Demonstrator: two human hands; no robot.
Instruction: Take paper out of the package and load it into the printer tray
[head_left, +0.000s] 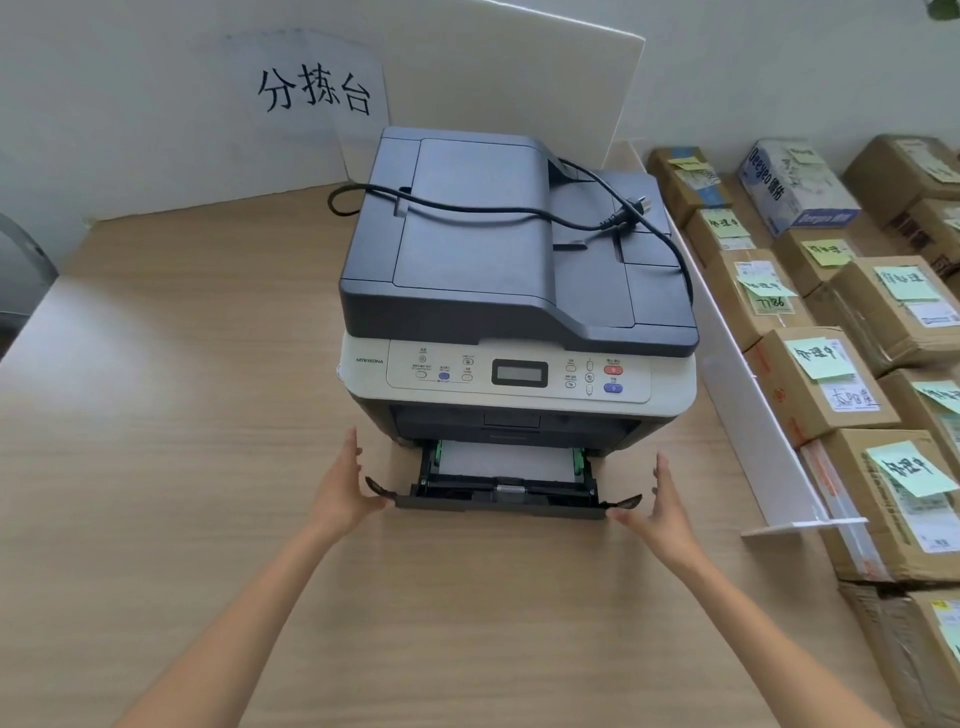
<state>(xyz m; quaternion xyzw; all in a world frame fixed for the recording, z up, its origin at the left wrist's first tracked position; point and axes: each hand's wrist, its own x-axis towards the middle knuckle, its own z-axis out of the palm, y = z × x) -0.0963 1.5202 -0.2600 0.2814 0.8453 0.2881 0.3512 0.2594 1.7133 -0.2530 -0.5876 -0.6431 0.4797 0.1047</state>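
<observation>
A grey and cream printer (519, 291) stands on the wooden table (182, 415). Its black paper tray (501, 501) is pulled partly out at the bottom front, with a stack of white paper (506, 460) lying inside between green guides. My left hand (343, 488) is at the tray's left front corner and my right hand (662, 506) at its right front corner. Each hand has straight, spread fingers, and only the thumb tip touches the tray's flared end. No paper package is in view.
A black power cord with plug (613, 221) lies loose on the printer's lid. A white divider board (748, 415) runs along the table's right edge. Beyond it sit several cardboard boxes (821, 384) with green sticky notes. A paper sign (311, 91) hangs on the back panel.
</observation>
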